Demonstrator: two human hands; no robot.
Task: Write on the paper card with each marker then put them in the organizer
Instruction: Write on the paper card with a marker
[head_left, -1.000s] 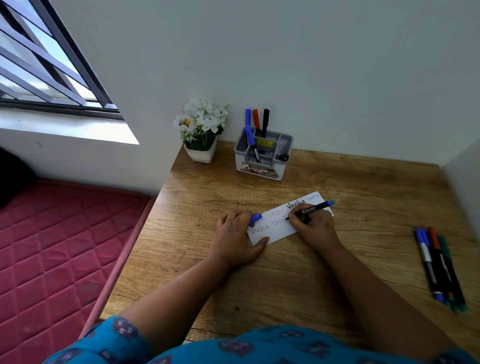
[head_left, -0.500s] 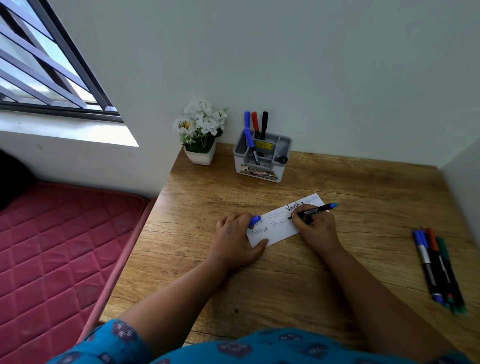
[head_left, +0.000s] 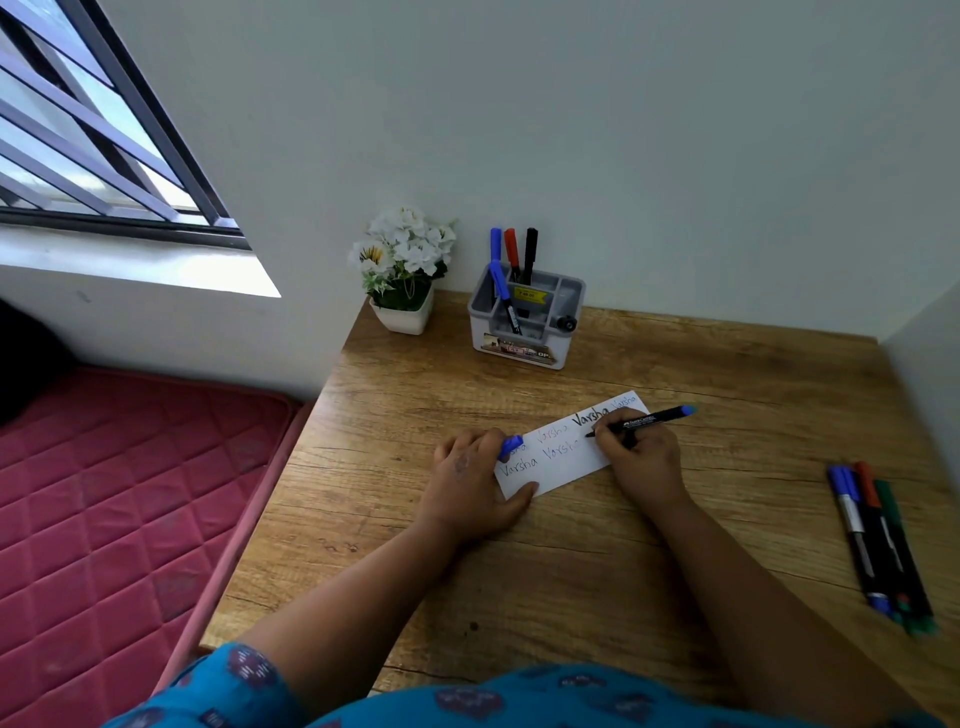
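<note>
right hand (head_left: 641, 457) fingers grip marker (head_left: 644, 419), tip on card (head_left: 558, 462) | left hand (head_left: 470, 483) pinches cap (head_left: 511, 446)

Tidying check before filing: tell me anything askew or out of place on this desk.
Little stands out. The paper card lies at a slant to the desk edge, and one blue marker leans diagonally in the organizer while the three behind it stand upright.

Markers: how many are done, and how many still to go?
Four markers already stand in the organizer. The right hand is writing on the paper card with a blue marker; the left hand holds its cap. Several more wait on the table.
</note>
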